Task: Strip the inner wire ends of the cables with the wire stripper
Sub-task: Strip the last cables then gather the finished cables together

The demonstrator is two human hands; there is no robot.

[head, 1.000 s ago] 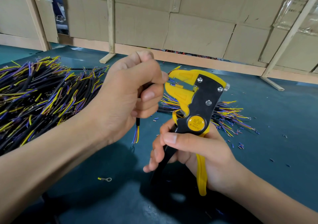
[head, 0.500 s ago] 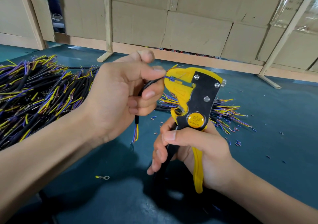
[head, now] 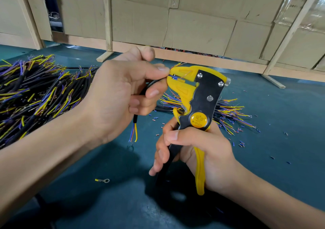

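Observation:
My left hand (head: 119, 95) grips a short black cable (head: 135, 121), pinching its upper inner wires at the stripper's jaws. A blue wire end lies between the yellow jaws. The cable's lower end hangs below my fist with blue, brown and yellow inner wires showing. My right hand (head: 198, 151) grips the handles of the yellow and black wire stripper (head: 198, 96), held upright. A big pile of black cables (head: 35, 95) lies at the left. A smaller pile of cables (head: 228, 114) lies behind the stripper.
The table top (head: 281, 140) is dark teal. Small bits of cut insulation (head: 241, 143) are scattered right of the stripper. A yellow ring terminal (head: 102, 180) lies near the front. Cardboard boxes (head: 193, 26) and wooden posts stand along the back edge.
The stripper's jaws have drawn together on the blue wire end that my left hand feeds in. Both hands stayed in about the same place.

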